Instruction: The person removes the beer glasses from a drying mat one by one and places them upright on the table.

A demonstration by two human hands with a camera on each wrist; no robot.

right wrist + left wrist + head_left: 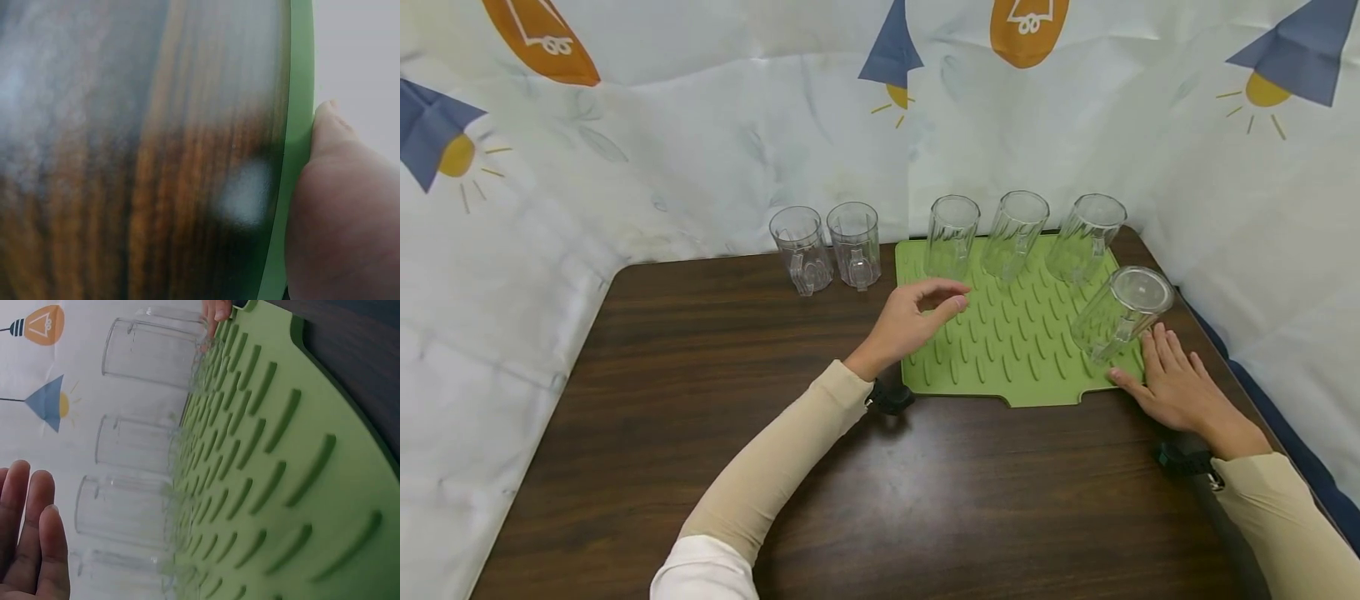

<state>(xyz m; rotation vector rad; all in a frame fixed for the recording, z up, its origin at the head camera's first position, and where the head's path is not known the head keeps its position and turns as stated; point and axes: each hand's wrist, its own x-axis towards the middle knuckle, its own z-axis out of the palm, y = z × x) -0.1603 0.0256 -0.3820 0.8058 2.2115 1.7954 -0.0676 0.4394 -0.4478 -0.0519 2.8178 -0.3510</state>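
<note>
Head view: a green drying mat (1011, 350) lies on the dark wooden table (700, 417), toward its far right, with four clear glasses on it — three along the far edge and one (1122, 312) at the right edge. The left hand (917, 317) hovers over the mat's left part, fingers loosely curled, holding nothing. The right hand (1176, 387) rests flat at the mat's near right corner, fingers straight, just beside that right-hand glass. Two more clear mugs (827, 247) stand on the table left of the mat.
</note>
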